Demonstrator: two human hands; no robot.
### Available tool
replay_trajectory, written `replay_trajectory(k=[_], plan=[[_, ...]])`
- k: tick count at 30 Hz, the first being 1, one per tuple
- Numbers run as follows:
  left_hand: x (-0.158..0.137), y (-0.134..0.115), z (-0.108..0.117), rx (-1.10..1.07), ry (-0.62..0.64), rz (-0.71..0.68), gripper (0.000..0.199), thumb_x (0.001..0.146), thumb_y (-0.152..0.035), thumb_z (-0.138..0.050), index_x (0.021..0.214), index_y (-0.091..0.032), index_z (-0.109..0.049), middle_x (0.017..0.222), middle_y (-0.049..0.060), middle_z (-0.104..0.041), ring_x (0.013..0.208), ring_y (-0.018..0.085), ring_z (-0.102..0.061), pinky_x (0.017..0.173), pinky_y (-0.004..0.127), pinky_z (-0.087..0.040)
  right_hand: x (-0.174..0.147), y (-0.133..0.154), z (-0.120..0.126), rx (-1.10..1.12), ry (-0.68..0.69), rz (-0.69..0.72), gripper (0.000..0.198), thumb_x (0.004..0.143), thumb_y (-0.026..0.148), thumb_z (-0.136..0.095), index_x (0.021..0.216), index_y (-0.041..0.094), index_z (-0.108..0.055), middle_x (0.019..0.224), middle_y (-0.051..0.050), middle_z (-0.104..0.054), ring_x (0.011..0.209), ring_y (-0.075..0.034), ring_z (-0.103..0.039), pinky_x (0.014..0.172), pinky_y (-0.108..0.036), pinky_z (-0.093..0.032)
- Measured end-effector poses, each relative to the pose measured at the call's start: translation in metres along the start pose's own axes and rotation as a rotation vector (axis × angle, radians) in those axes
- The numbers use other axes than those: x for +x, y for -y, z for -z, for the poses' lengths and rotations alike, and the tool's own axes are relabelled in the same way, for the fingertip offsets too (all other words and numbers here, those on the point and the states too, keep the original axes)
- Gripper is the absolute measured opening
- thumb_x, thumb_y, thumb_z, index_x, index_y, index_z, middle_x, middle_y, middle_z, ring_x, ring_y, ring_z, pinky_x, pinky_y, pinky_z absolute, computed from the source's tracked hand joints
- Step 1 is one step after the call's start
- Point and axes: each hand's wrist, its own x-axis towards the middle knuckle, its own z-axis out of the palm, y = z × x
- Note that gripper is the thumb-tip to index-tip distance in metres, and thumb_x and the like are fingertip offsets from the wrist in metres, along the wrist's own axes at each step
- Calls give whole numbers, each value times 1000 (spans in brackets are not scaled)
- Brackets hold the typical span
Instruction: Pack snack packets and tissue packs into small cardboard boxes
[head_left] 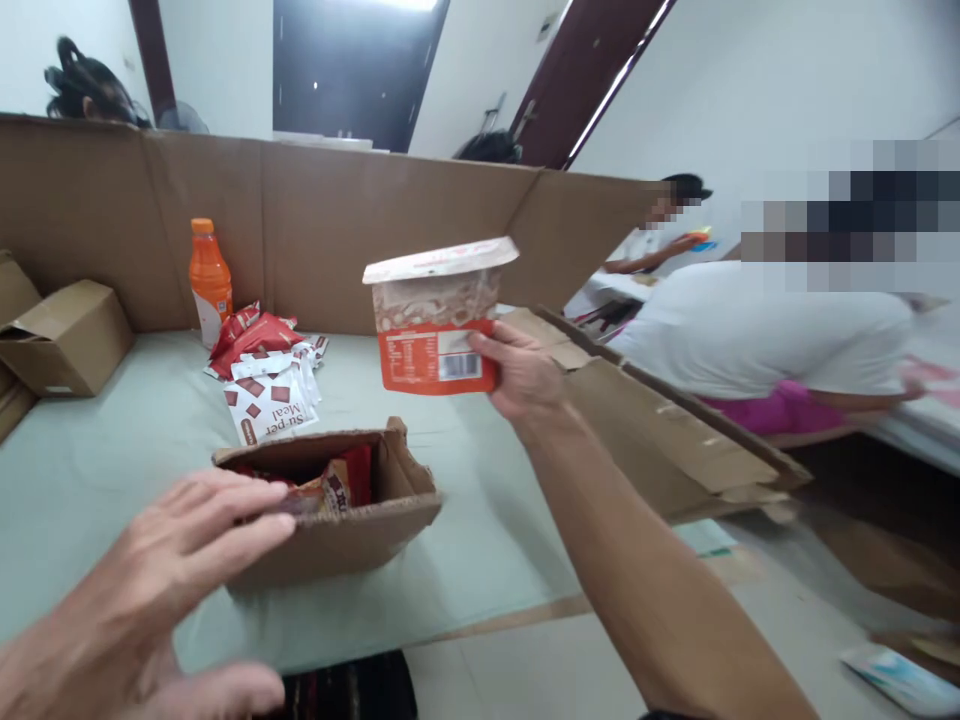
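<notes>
My right hand [521,365] grips a food tub [439,330] by its lower right side, up above the table. The tub has a white lid, a see-through upper part and an orange-red label with a barcode. At the lower left, my left hand [180,560] is spread and holds nothing; its fingertips overlap the near left side of an open cardboard box [337,545], and I cannot tell whether they touch it. Inside that box lie red and brown snack packets [349,485]. Just behind it are white sachets [274,400] printed "Su·per Meal".
Red packets [259,335] and an orange drink bottle [210,285] stand behind the sachets. Another carton [71,335] is at the left. A tall cardboard screen [330,230] borders the pale green table [510,560]. At the right, a person in a white shirt [765,330] leans over.
</notes>
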Motion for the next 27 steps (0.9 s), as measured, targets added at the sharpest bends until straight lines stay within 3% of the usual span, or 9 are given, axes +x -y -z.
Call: replay_trajectory(k=[4,7,11,15,18,22,24,27], plan=[[18,-6,17,-148,-457,102,44,102,-31,-61,146,-39,-57,150,2,-62,136,31,-59,118,52,-48,-34,60,-5,-34,114,200,25,74,38,-83,95,27,-77,90,-1,-80,81,-23,-77,75,-37,-65],[39,-6,23,-425,-637,153,43,100,-43,-68,142,-36,-63,147,4,-65,132,31,-62,113,48,-54,-68,87,-31,2,283,184,22,71,38,-88,88,27,-79,86,0,-80,71,-21,-75,67,-34,-64],[58,-4,16,-850,-571,193,63,84,-52,-84,139,-25,-65,130,11,-74,115,30,-73,93,41,-66,-107,96,-67,47,538,68,27,68,43,-91,85,24,-82,80,-2,-79,65,-19,-72,63,-31,-62],[57,-7,7,-994,-622,327,46,76,-45,-92,109,-18,-75,88,5,-80,78,20,-76,70,30,-66,-118,93,-83,0,659,27,33,72,51,-89,81,21,-80,76,-2,-75,65,-18,-70,62,-29,-60],[52,-12,6,-911,-716,376,36,69,-34,-96,94,-19,-76,77,0,-76,64,14,-69,60,23,-61,-116,97,-85,-10,714,44,42,75,60,-85,85,20,-78,80,-3,-76,69,-18,-71,65,-29,-60],[54,-20,9,-710,-767,371,26,75,-35,-89,88,-19,-74,72,-2,-72,61,14,-65,52,22,-55,-116,110,-90,33,806,123,66,69,78,-81,106,23,-78,100,-7,-80,94,-26,-77,83,-38,-64],[58,-24,8,-629,-762,357,21,79,-34,-85,88,-19,-73,73,-2,-71,62,14,-64,53,23,-54,-119,113,-96,-17,783,140,62,68,73,-86,104,22,-80,97,-6,-81,94,-26,-77,81,-38,-65],[62,-28,4,-540,-744,316,15,85,-31,-80,91,-20,-72,79,-2,-72,69,14,-65,60,24,-56,-128,112,-103,-76,671,144,41,72,57,-91,90,22,-81,83,-3,-80,83,-23,-77,74,-37,-67]])
